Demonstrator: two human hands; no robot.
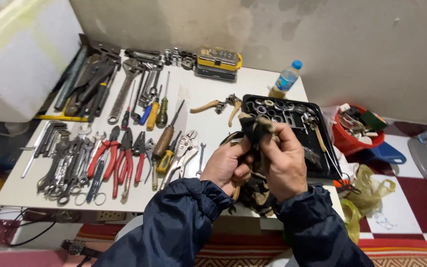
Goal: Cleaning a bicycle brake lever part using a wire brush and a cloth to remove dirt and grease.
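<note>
Both hands are closed on one dark, camouflage-patterned rag [254, 148], held in the air just above the near edge of the white table [208, 128]. The left hand [229, 165] bunches the cloth from below, its fingers wrapped round a fold; the right hand [283, 160] pinches the upper part, where a tuft sticks up between thumb and fingers. Whether something small is wrapped inside cannot be told. The cloth looks soft, limp and light, and a loose end hangs down between the dark blue jacket sleeves [184, 222]; it would give no firm edge, so it is best taken by a gathered handful, as here, and it should not slip.

Just beyond the right hand lies a black tray [322, 170] of sockets and rings. Left of the hands, pliers with red handles [119, 158], a wooden-handled screwdriver [166, 136] and rows of spanners [65, 163] lie flat on the table. A water bottle [286, 79] stands at the far edge, and a red bucket [354, 143] sits on the floor to the right.
</note>
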